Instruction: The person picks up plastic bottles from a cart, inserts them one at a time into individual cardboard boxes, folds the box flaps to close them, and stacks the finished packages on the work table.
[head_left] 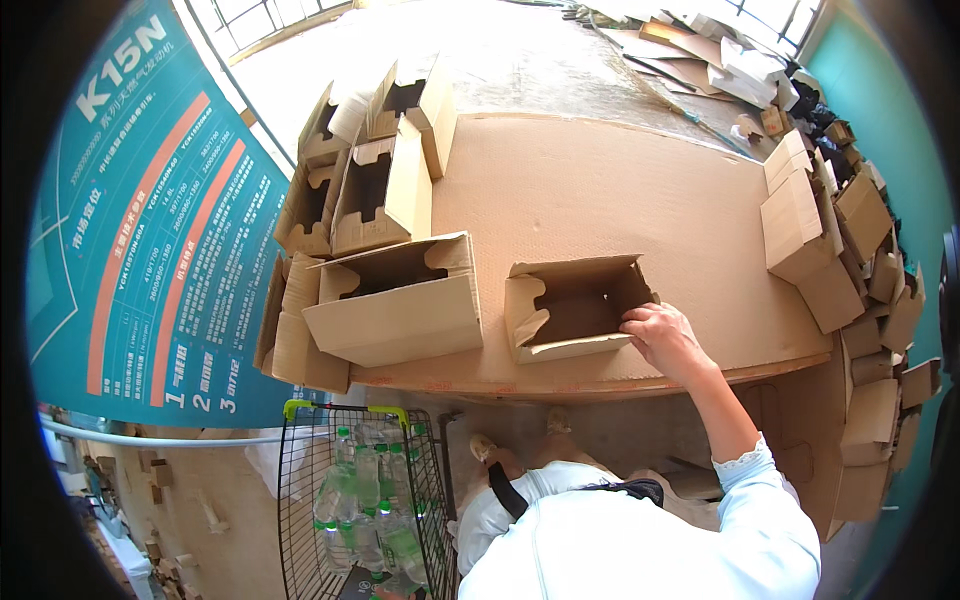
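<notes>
An open-topped brown cardboard box [575, 348] stands near the front edge of the cardboard-covered table [600, 190]. At its right end my right hand [662, 335] grips the wall, fingers curled over the upper edge. The inside of this box looks dark, and I make out nothing in it. To its left is a larger open cardboard box [400, 318] with notched end flaps. My left hand is not in view.
Several open boxes [385, 190] stand grouped at the table's left. Flattened and folded boxes [800, 215] pile up on the right. Below the table's left front is a wire cart [300, 500] with several green-capped clear bottles [385, 530]. A teal printed banner [130, 230] hangs at left.
</notes>
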